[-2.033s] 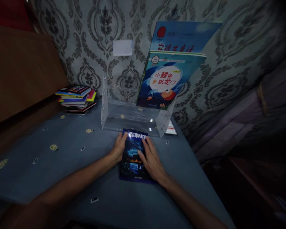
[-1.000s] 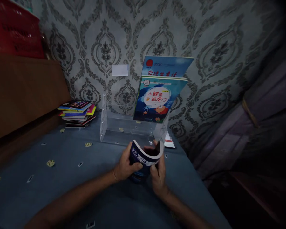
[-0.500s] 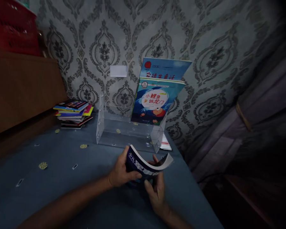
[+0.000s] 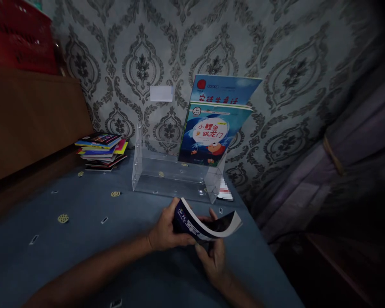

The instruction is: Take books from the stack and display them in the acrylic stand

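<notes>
A dark blue soft-cover book (image 4: 195, 224) with white lettering is bent into a curve between my hands, above the front part of the table. My left hand (image 4: 167, 226) grips its left side, thumb across the cover. At the lower right edge, my right hand (image 4: 213, 259) is closed on the book, with some fingers hidden behind it. Beyond them stands a clear acrylic book rack (image 4: 170, 188). Two books lean at the rack's right side: a teal picture book (image 4: 208, 137) in front and a taller blue book (image 4: 224, 87) behind it.
A stack of books (image 4: 102, 152) lies at the back left, beside a wooden cabinet (image 4: 35, 115) bearing a red basket (image 4: 22, 36). A tied curtain (image 4: 336, 149) hangs right of the blue-covered table (image 4: 83, 248). Patterned wallpaper rises behind.
The book in my hands has moved slightly right and bends more, its right end fanning out. My hands remain on it. The whole view has shifted a little.
</notes>
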The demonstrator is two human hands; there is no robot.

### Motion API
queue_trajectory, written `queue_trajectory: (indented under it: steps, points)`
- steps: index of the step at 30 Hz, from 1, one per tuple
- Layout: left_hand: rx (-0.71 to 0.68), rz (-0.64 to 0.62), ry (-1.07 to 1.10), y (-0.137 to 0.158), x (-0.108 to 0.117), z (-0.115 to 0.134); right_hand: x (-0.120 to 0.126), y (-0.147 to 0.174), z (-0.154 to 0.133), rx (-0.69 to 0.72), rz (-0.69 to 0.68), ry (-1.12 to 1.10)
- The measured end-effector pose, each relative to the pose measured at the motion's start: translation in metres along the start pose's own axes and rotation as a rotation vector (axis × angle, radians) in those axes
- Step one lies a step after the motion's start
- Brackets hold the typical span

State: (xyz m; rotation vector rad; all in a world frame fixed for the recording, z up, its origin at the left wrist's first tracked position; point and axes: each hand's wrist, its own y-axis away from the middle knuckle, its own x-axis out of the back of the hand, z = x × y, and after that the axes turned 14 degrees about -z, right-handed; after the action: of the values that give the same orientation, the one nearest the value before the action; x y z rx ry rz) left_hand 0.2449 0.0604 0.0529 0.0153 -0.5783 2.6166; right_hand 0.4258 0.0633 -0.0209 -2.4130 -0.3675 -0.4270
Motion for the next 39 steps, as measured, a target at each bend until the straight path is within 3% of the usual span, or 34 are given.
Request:
queue_trajectory:
  steps: [8,21,28,35,39]
  points:
    - [0.031,0.159,0.018,0.003,0.004,-0.002,0.002,-0.003,-0.001,-0.087,0.015,-0.001]
    - [-0.026,0.201,0.013,-0.002,0.008,-0.004,0.005,-0.006,0.007,-0.152,0.045,0.052]
    - [-0.027,0.401,0.006,-0.018,0.011,-0.008,-0.001,-0.036,-0.006,-0.194,0.032,-0.012]
    - [-0.015,0.318,0.005,-0.011,0.019,-0.009,0.001,-0.027,-0.005,-0.16,-0.028,0.007]
    - [0.097,0.145,0.029,0.002,0.035,-0.01,0.02,-0.024,-0.01,-0.169,-0.136,0.088]
